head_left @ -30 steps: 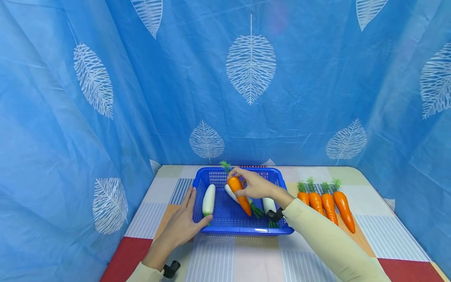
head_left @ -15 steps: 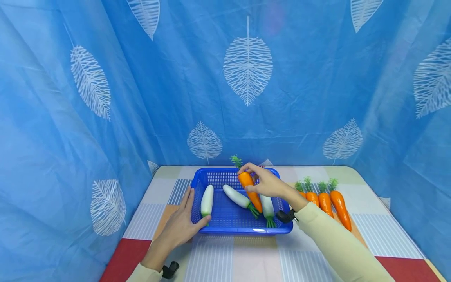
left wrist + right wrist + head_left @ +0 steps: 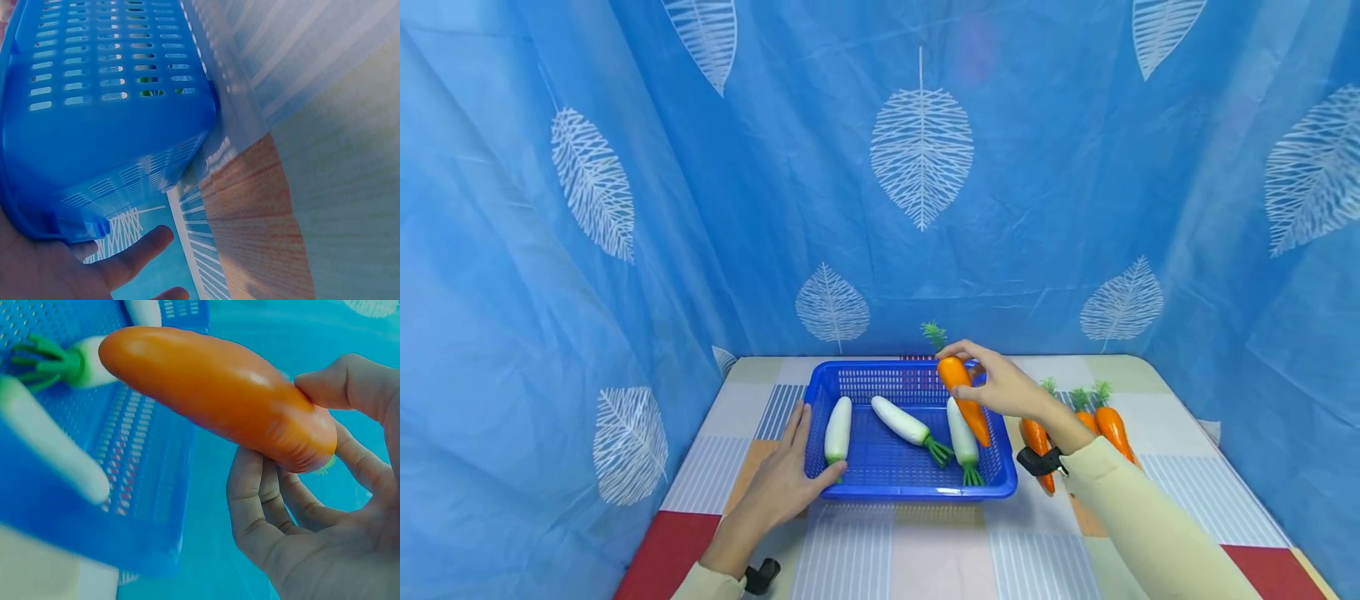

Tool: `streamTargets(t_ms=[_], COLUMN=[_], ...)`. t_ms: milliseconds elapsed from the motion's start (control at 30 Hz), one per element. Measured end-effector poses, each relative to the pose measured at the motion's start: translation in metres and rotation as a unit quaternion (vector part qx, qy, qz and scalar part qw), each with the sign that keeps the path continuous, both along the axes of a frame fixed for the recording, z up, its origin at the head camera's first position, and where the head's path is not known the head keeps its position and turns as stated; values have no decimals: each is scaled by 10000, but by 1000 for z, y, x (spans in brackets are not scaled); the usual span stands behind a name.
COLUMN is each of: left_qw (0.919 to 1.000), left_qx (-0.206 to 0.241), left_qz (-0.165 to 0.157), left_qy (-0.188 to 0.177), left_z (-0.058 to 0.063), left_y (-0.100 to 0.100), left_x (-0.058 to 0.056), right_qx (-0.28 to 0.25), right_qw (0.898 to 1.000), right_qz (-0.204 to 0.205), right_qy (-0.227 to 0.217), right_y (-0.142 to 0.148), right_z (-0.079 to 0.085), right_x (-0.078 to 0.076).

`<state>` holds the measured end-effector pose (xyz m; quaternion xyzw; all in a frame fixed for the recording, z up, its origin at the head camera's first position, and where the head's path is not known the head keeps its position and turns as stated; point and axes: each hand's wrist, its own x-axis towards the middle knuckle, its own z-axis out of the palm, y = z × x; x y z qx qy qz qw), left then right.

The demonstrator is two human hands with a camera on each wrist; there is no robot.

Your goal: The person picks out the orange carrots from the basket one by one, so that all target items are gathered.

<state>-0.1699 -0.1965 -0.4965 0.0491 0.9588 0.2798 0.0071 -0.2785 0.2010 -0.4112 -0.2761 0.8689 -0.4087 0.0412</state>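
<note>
In the head view my right hand (image 3: 1000,382) holds an orange carrot (image 3: 964,400) with a feathery green top, pinched near its thick end between thumb and fingers. The carrot hangs tilted over the right side of a blue plastic basket (image 3: 917,492). Close up in the right wrist view, the carrot (image 3: 219,394) points its tip toward the basket. Three white radishes lie in the basket: a left radish (image 3: 838,427), a middle radish (image 3: 901,421) and a right radish (image 3: 961,433). My left hand (image 3: 782,479) rests at the basket's left rim with straight fingers.
Several more carrots (image 3: 1114,432) lie on the checked tablecloth (image 3: 940,550) to the right of the basket, partly hidden by my right arm. A blue curtain (image 3: 760,208) with white leaf prints hangs behind the table and along both sides.
My right hand has carried the carrot rightward, from over the middle radish to above the right one. The left hand has stayed at the basket's left rim.
</note>
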Motion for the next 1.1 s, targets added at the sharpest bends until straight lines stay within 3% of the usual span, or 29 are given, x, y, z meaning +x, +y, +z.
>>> streamTargets(t_ms=[567, 833, 1100], left_qw=[10000, 10000, 9999], left_qx=[66, 74, 97], left_qz=[0, -4, 6], left_qy=[18, 57, -29], left_z=[-2, -2, -1], left_y=[-1, -1, 0], left_x=[0, 1, 1], right_qx=[428, 367, 408], right_qw=[9956, 9954, 9897], right_qz=[-809, -868, -1364], right_qy=[174, 196, -175], right_y=[67, 95, 129], right_z=[-4, -16, -27], right_x=[18, 23, 28])
